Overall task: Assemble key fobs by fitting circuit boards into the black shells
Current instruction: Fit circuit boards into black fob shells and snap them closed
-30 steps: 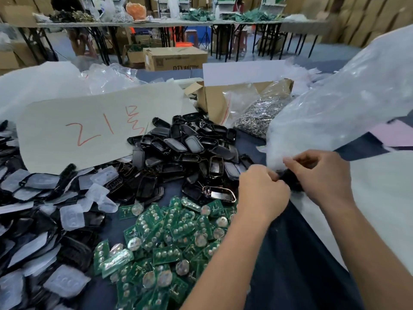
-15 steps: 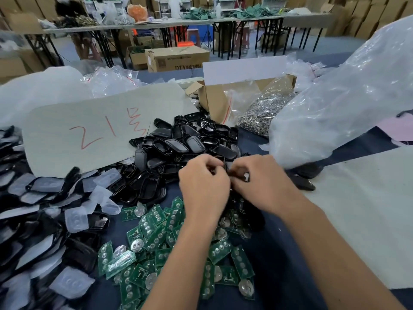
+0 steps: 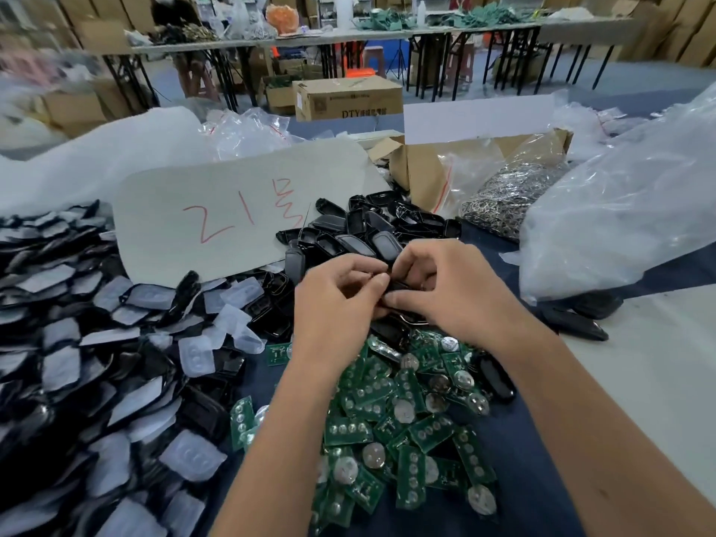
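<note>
Centrally, black shell (image 3: 399,285) pinched between curled fingers of left hand (image 3: 333,304), right hand (image 3: 449,292)

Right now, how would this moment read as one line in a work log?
step: fitting shell | left hand: grips black shell | right hand: grips same shell | circuit boards: piled below hands | board seated: cannot tell

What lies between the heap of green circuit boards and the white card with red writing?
In the head view, a pile of black shells lies there, and both hands, left and right, hold one black shell above it.
</note>
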{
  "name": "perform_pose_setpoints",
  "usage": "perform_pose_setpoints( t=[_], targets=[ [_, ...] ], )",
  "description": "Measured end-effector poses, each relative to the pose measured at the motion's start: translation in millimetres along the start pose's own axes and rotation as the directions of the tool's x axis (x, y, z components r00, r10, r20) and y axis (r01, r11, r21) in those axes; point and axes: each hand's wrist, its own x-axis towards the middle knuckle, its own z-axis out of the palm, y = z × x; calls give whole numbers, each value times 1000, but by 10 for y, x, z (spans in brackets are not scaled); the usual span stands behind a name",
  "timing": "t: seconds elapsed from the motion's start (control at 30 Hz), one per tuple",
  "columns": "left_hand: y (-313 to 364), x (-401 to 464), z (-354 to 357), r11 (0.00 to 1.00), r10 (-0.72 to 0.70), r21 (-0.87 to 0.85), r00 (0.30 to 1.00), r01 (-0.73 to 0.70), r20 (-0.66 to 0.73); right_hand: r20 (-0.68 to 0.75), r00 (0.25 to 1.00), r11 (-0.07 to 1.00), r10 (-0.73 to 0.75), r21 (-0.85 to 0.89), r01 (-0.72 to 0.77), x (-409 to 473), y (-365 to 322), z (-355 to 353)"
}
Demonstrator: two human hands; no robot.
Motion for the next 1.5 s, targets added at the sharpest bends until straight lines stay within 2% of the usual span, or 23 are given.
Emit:
perform_pose_setpoints(
  t=[0.07,0.13,0.2,0.27,0.4,0.47,0.53,0.6,0.7,0.73,0.8,0.87,1.1,1.2,1.33,1.5],
  targets=[
    [-48,22,-242,998,-47,-40,997,45,-65,-56,998,999,-26,41,28,39,-112,134],
    [-135,44,-504,997,-73,15,974,78,-213,-76,996,998,-54,-17,53,50,-242,298],
    [-240,41,-749,990,-76,84,930,114,-360,68,994,992,-91,-80,96,35,-368,487],
    [-328,13,-964,986,-75,100,892,133,-446,225,966,981,-129,-111,157,10,-493,686],
    [-427,12,-1223,989,-104,43,867,143,-487,338,920,901,-197,-308,306,52,-715,1003],
    [-431,60,-1270,990,-122,7,870,143,-477,371,912,850,-175,-410,330,90,-779,1100],
    [-417,115,-1274,991,-133,-39,876,129,-463,385,907,834,-169,-435,340,118,-791,1116],
    [-400,150,-1251,988,-146,-112,888,108,-437,380,902,871,-206,-348,346,147,-756,1082],
    [-403,174,-1169,974,-177,-201,911,107,-373,287,931,973,-227,33,227,207,-642,1015],
    [-411,175,-1142,969,-188,-219,917,115,-352,270,936,966,-225,184,179,217,-603,1001],
    [-403,174,-1085,962,-201,-245,925,123,-322,245,948,886,-201,459,69,231,-515,983],
    [-384,167,-1039,956,-203,-266,929,121,-309,178,974,804,-141,595,8,243,-440,967],
    [-340,128,-886,919,-230,-375,940,124,-253,75,996,721,-38,693,-25,272,-295,988],
    [-322,111,-846,905,-229,-411,942,113,-245,-6,1000,745,-16,667,16,274,-335,998],
    [-327,102,-783,898,-230,-425,945,115,-230,-22,1000,788,-1,615,14,286,-325,1005],
    [-353,97,-712,898,-213,-428,950,98,-229,-112,994,785,8,616,63,272,-371,1032]
  ],
)
